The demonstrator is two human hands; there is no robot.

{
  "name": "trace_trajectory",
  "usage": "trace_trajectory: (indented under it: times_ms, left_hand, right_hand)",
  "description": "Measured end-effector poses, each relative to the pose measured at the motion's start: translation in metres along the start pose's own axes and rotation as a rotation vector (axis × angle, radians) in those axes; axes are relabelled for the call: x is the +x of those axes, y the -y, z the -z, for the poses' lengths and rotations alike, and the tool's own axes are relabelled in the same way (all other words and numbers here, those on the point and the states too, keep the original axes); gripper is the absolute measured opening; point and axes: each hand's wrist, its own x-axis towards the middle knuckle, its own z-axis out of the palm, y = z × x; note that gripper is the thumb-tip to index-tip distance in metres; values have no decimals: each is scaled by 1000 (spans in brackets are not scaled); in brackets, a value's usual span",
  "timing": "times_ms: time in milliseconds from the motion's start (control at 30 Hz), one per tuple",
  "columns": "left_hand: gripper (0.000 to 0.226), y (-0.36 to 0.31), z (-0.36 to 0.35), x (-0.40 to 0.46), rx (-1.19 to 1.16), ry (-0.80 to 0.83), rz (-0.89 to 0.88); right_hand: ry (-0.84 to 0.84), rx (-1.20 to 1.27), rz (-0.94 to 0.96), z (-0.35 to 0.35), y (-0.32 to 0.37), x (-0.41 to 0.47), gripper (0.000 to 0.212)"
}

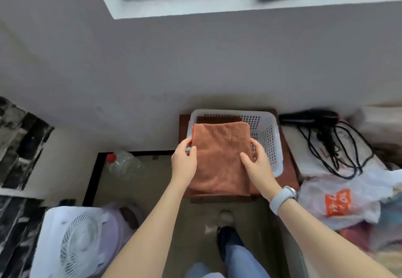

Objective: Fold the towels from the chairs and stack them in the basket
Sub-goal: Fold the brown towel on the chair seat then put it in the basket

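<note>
Both hands, left hand [184,162] and right hand [256,164], pinch the folded orange towel [220,153] over the white basket [269,138]; best lower it level, edges squared.

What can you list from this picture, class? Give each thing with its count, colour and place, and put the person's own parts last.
towel: one, orange-brown, folded, held over the basket's near edge
basket: one, white, on the stool
stool: one, dark red-brown, by the wall
hair dryer: one, black, right of the basket
plastic bag: one, white with orange print, lower right
bottle: one, clear, red cap, on the floor, left
fan: one, white, lower left
watch: one, pale, right wrist
hands: left and right, gripping the towel's sides
</note>
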Motion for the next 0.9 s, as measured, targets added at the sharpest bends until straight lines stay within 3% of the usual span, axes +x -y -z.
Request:
trace_trajectory:
  times_ms: [267, 400, 500, 600, 700, 900]
  left_hand:
    - [34, 14, -41, 98, 89, -42, 50]
    - [45, 33, -61, 107, 532, -27, -103]
    - [49, 35, -72, 113, 674, -18, -378]
    - [51, 36, -84, 126, 758, 119, -498]
    - [55, 51, -96, 131, 799, 258, -400]
    - [57, 70, -109, 130, 901, 221, -358]
  right_hand:
    - [49, -49, -93, -17, -23, 105, 52]
    - [-10, -399, -199, -20, -37, 123, 57]
    - [-129, -826, 182, -24, -29, 117, 58]
    - [-11, -1096, 438, -37, -33, 125, 53]
    - [104, -1216, 353, -43, -56, 138, 53]
    - [159, -1242, 326, -43, -80, 151, 59]
